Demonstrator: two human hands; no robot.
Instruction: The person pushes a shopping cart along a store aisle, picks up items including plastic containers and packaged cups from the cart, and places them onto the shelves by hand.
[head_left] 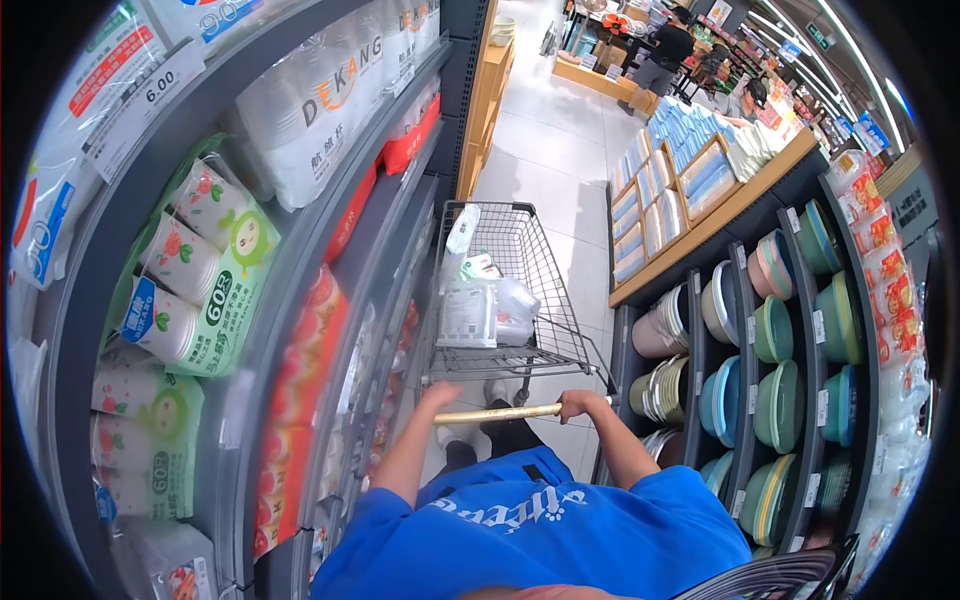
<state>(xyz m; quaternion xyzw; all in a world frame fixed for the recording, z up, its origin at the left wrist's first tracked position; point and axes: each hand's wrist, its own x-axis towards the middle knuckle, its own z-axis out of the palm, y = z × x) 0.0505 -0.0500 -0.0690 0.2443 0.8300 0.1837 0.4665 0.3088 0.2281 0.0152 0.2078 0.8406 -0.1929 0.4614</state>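
Observation:
A wire shopping cart (560,290) stands in front of me in the aisle, and its yellowish handle bar (495,414) runs across near my body. My right hand (580,404) is closed round the right end of that bar. At the bar's left end, my left hand (438,395) lies just forward of it; its fingers are blurred, so their grip is unclear. Inside the cart are a clear plastic-wrapped pack (467,315), a translucent rounded item (515,305), a green-and-white pack (480,267) and an upright white pack (461,230).
Shelves on the left hold packs of printed paper cups (205,265) and bagged white cups (310,100). Racks on the right carry stacked plastic basins (778,405). Folded blue and white goods fill a wooden display (720,200). A person in dark clothes (668,48) stands farther off on the tiled floor.

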